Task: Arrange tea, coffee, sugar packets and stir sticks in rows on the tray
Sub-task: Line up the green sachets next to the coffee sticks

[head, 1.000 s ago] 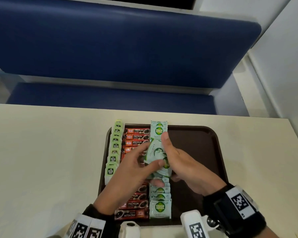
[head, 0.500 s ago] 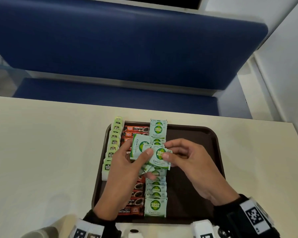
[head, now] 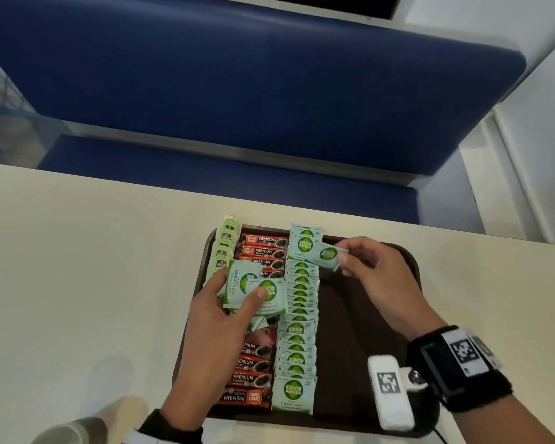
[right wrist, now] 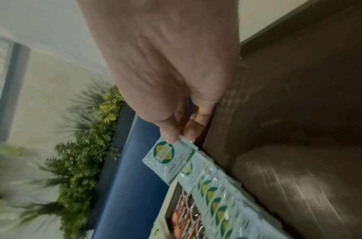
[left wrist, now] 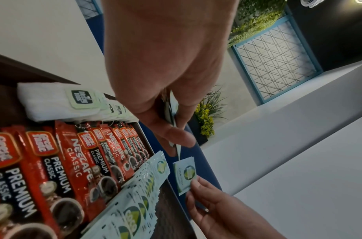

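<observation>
Head view: brown tray [head: 366, 315] on the counter [head: 77, 267]; tea bags [head: 225, 248] in the left row, coffee sticks [head: 263, 251] next, sugar row [head: 298, 315] third, running near to far; right hand [head: 375, 277] pinches one sugar packet [head: 326, 256] by its right edge, long axis pointing left, right over the row's far end; left hand [head: 218, 318] grips spare sugar packets [head: 253, 290] over the coffee; right hand is clearly the nearer one to the gap

Left wrist view: left hand [left wrist: 166, 80] thumb clamped on the spares, seen edge-on; right hand [left wrist: 217, 208] holds the single packet beyond the row

Right wrist view: right hand [right wrist: 172, 72] fingertips nip the packet corner, packet tilted above the row; no stir sticks in sight
</observation>
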The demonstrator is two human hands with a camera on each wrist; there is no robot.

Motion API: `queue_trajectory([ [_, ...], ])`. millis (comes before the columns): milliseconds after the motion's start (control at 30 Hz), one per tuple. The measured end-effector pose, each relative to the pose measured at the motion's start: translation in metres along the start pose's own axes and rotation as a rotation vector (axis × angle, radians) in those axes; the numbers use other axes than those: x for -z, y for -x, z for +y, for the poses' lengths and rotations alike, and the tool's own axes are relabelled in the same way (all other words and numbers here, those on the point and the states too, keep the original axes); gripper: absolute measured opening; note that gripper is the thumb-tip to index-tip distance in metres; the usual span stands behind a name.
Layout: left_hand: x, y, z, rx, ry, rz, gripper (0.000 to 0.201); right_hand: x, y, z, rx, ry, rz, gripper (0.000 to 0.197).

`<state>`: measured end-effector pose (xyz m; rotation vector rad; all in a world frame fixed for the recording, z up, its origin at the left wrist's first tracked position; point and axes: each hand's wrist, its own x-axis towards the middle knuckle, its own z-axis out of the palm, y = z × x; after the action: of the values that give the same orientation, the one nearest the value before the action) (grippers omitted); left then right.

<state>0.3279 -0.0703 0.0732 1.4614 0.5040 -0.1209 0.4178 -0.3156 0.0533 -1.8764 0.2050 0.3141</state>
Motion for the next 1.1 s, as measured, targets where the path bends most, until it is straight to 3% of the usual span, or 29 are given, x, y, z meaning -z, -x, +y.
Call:
queue_trajectory([
  [267,0.009,-0.003,-0.007,0.024,-0.025,0.009,0.026,-0.023,-0.048,0.014,0.18,0.227,-0.058,0.016],
  [500,0.014,-0.01,-0.01,0.051,0.024,0.02,0.03,-0.026,-0.052,0.024,0.169,0.257,-0.077,0.017],
  [1100,0.016,-0.017,-0.014,0.054,0.014,0.038,0.03,-0.032,-0.045,0.034,0.156,0.237,0.05,0.021],
])
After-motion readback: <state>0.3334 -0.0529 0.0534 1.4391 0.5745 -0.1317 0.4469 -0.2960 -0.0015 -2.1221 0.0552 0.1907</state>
